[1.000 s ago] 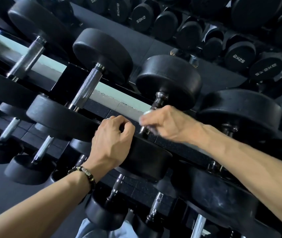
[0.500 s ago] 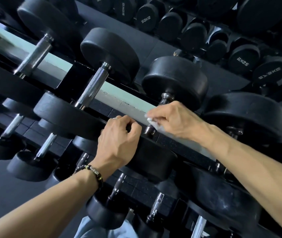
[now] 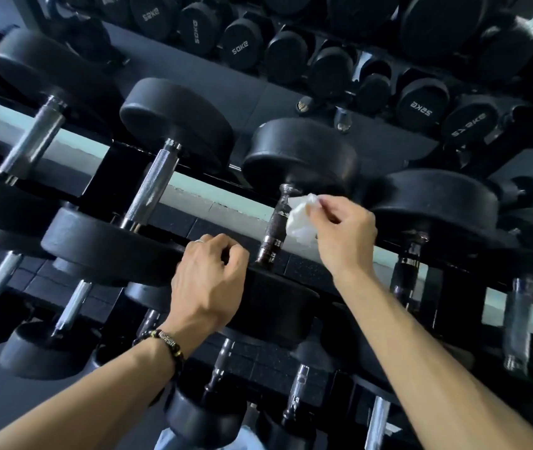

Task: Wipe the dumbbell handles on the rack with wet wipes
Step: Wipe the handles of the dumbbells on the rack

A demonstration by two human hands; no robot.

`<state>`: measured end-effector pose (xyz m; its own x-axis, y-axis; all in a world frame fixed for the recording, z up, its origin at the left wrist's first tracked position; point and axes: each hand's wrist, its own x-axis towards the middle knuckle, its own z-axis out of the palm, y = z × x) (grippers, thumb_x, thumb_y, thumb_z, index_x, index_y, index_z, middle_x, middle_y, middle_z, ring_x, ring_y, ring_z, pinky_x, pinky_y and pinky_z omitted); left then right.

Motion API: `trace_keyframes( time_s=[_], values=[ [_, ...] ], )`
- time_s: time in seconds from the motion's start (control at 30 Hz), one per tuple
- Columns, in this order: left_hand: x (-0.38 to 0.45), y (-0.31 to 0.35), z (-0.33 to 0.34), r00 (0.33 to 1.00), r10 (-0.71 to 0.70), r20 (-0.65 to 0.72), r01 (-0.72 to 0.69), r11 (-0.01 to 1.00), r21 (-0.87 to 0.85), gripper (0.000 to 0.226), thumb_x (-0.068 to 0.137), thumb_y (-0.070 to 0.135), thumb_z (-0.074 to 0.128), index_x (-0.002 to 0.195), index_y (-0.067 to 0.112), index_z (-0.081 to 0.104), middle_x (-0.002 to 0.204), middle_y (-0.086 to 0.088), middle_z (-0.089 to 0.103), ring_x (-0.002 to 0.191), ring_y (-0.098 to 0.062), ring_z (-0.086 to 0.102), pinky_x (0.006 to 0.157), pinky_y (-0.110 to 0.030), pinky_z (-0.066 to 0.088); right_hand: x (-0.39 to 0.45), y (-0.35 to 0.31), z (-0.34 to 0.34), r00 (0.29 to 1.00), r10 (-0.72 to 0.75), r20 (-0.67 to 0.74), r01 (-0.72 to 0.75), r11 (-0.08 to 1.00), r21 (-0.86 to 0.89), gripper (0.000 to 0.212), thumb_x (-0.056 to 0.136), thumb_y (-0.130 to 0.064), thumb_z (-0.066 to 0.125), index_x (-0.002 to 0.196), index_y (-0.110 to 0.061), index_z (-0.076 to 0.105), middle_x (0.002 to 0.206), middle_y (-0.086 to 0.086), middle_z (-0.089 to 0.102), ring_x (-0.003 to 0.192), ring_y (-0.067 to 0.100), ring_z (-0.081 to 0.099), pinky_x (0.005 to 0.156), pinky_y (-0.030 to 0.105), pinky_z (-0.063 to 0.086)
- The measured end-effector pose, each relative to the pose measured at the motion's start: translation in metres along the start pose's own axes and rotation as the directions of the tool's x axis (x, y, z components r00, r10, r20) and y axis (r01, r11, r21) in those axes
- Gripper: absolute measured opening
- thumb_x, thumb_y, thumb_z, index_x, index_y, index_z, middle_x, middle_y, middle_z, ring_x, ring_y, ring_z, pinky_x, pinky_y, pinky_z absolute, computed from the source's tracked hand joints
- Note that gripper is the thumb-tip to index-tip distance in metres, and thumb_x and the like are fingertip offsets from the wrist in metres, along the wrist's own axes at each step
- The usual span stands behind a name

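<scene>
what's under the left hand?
The left hand rests on the near head of the dumbbell, fingers curled over its top edge. The dark handle rises beside it. The fingertips and the edge beneath them are hidden.

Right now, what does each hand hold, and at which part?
The right hand pinches a crumpled white wet wipe at its upper edge, beside the dark dumbbell handle. The left hand grips that dumbbell's near weight head at its top rim.
</scene>
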<state>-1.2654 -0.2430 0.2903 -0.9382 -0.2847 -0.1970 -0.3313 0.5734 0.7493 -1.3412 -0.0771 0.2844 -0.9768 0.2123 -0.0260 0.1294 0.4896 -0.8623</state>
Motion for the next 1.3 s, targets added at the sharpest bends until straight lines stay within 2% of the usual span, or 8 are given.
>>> trace_keyframes(
  time_s=[0.1, 0.3, 0.47, 0.73, 0.9, 1.07, 1.2, 1.3],
  values=[
    [0.0, 0.0, 0.001, 1.0, 0.013, 0.005, -0.013, 1.0, 0.005, 0.046, 0.08, 0.042, 0.031, 0.083, 0.013, 0.068, 0.091, 0.005, 0.06, 0.088, -0.015, 0.056, 0.078, -0.041, 0.048, 0.001, -0.004, 0.024, 0.989, 0.146, -0.002, -0.146, 0.989, -0.031, 0.037, 0.096, -0.022, 0.066, 0.059, -0.018, 0.064, 0.046, -0.013, 0.049, 0.05, 0.006, 0.045, 0.049, 0.012, 0.033],
    [0.002, -0.002, 0.001, 1.0, 0.008, -0.001, -0.008, 1.0, -0.005, 0.043, 0.079, 0.04, 0.033, 0.079, 0.017, 0.069, 0.089, 0.006, 0.06, 0.084, -0.011, 0.055, 0.073, -0.036, 0.045, -0.015, 0.0, 0.009, 0.896, 0.243, 0.372, -0.155, 0.956, -0.251, 0.038, 0.096, -0.016, 0.06, 0.06, -0.008, 0.065, 0.053, -0.004, 0.062, 0.042, 0.0, 0.051, 0.041, 0.009, 0.033],
    [0.001, 0.0, 0.0, 1.0, 0.011, 0.008, -0.011, 1.0, 0.01, 0.046, 0.079, 0.039, 0.032, 0.079, 0.011, 0.068, 0.089, 0.002, 0.061, 0.086, -0.018, 0.056, 0.077, -0.04, 0.047, 0.011, -0.015, 0.023, 0.965, 0.239, 0.105, -0.229, 0.968, -0.102, 0.036, 0.098, -0.011, 0.056, 0.068, 0.003, 0.07, 0.055, 0.004, 0.06, 0.051, 0.01, 0.053, 0.048, 0.008, 0.038],
    [0.0, 0.002, -0.002, 1.0, -0.001, 0.013, 0.001, 1.0, 0.005, 0.045, 0.079, 0.039, 0.031, 0.082, 0.014, 0.068, 0.091, 0.002, 0.06, 0.091, -0.022, 0.056, 0.083, -0.044, 0.048, -0.006, -0.01, 0.01, 0.927, 0.197, 0.321, -0.116, 0.96, -0.254, 0.049, 0.096, -0.006, 0.05, 0.048, -0.01, 0.047, 0.036, -0.01, 0.041, 0.035, 0.004, 0.042, 0.041, 0.013, 0.032],
    [0.001, 0.001, -0.001, 1.0, 0.01, 0.012, -0.01, 1.0, 0.002, 0.045, 0.079, 0.038, 0.032, 0.082, 0.014, 0.069, 0.091, 0.003, 0.06, 0.087, -0.019, 0.057, 0.076, -0.038, 0.046, -0.001, -0.025, 0.016, 0.946, 0.119, 0.302, -0.049, 0.972, -0.23, 0.049, 0.102, -0.015, 0.039, 0.054, -0.009, 0.045, 0.059, 0.009, 0.064, 0.055, 0.019, 0.066, 0.051, 0.024, 0.054],
    [0.001, 0.001, -0.001, 1.0, 0.009, 0.017, -0.009, 1.0, -0.002, 0.045, 0.078, 0.038, 0.031, 0.08, 0.015, 0.069, 0.089, 0.002, 0.059, 0.085, -0.019, 0.057, 0.078, -0.041, 0.049, -0.012, -0.012, -0.003, 0.735, 0.19, 0.652, -0.114, 0.981, -0.157, 0.029, 0.081, -0.019, 0.055, 0.057, -0.003, 0.059, 0.067, 0.002, 0.069, 0.077, 0.017, 0.066, 0.082, 0.025, 0.05],
    [0.001, 0.002, -0.001, 1.0, 0.01, 0.02, -0.01, 1.0, 0.0, 0.045, 0.078, 0.038, 0.03, 0.079, 0.014, 0.069, 0.089, 0.001, 0.06, 0.086, -0.021, 0.057, 0.079, -0.046, 0.051, -0.003, -0.008, 0.008, 0.925, 0.126, 0.358, -0.107, 0.991, -0.075, 0.047, 0.099, -0.02, 0.061, 0.054, -0.009, 0.052, 0.04, -0.014, 0.052, 0.041, -0.003, 0.051, 0.053, 0.009, 0.038],
    [0.001, 0.002, -0.001, 1.0, 0.008, 0.016, -0.008, 1.0, 0.002, 0.046, 0.078, 0.038, 0.031, 0.078, 0.012, 0.069, 0.089, -0.001, 0.061, 0.086, -0.023, 0.058, 0.08, -0.047, 0.05, -0.013, -0.007, 0.008, 0.918, 0.121, 0.378, -0.075, 0.988, -0.135, 0.055, 0.103, -0.02, 0.054, 0.05, -0.013, 0.047, 0.033, -0.015, 0.047, 0.033, -0.004, 0.047, 0.044, 0.006, 0.033]
  ],
)
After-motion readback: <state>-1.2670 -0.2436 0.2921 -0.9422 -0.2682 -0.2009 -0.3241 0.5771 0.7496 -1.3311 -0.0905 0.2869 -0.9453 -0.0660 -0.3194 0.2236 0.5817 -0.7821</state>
